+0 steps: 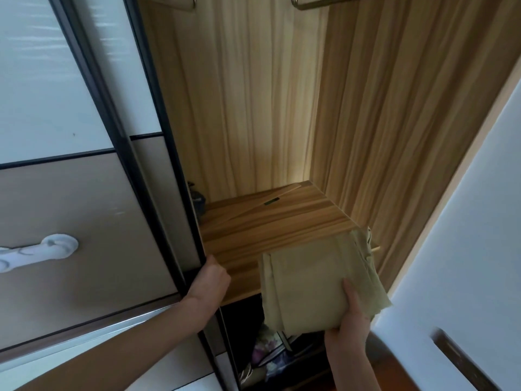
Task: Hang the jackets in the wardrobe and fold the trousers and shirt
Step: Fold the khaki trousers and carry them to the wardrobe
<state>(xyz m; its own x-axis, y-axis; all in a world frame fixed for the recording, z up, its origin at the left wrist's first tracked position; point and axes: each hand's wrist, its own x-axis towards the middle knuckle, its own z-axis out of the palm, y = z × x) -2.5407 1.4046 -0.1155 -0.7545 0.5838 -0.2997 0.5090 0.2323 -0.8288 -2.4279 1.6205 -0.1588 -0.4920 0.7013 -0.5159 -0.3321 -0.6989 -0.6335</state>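
At lower right of the frame the right hand (351,320) grasps a folded olive-green garment (313,280), thumb pressed on top, fingers hidden beneath. The cloth is a flat, squarish bundle with layered edges and a frayed corner at its right, its far part over the front of the wooden shelf (270,221). At lower centre-left the left hand (210,280) clasps the dark edge of the sliding door (180,221).

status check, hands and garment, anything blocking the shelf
Left hand grips sliding door edge. Right hand holds folded olive garment over wooden shelf. Shelf path unobstructed.
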